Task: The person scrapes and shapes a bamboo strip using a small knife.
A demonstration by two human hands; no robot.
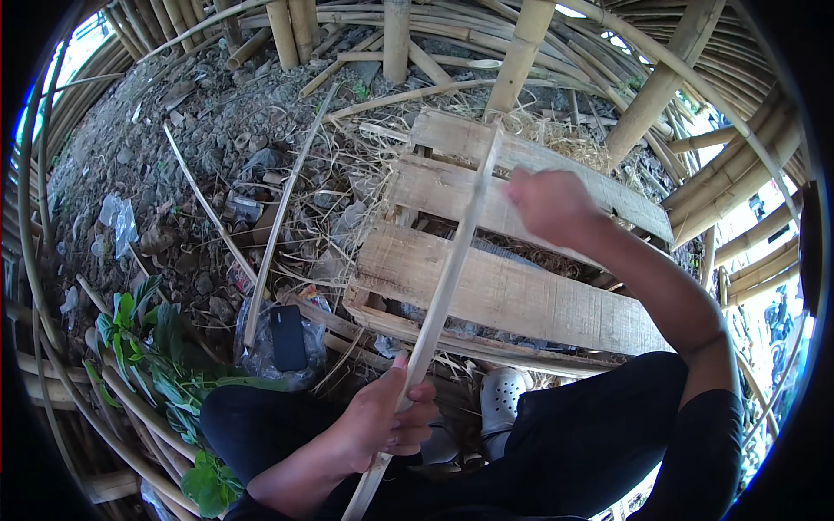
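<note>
At the far left I see thin bent bamboo poles (35,200) along the edge, and near them some clear plastic scraps (117,221) lie on the dry ground (200,104). Lower on the left there is a green leafy plant (143,343), close to my left knee. Just to the right of the plant a dark flat phone (287,337) lies on a crumpled plastic bag (261,352), and a long thin stick (280,217) runs from this bag up over the ground. My left hand (382,425) is low in the middle, and its fingers are closed around the lower part of a long bamboo strip (443,286). The strip goes up and a little to the right from this hand, crosses over the wooden pallet (512,300) and ends near the straw (556,135) at the top. The pallet lies flat on the ground in front of me. Below it, beside my left hand, I see a white shoe with holes (502,404). My right hand (549,204) is raised over the upper boards of the pallet, just right of the strip. It is blurred, so I cannot tell if it is open or closed, or if it touches the strip. Behind it, thick bamboo posts (656,91) stand at the right.
</note>
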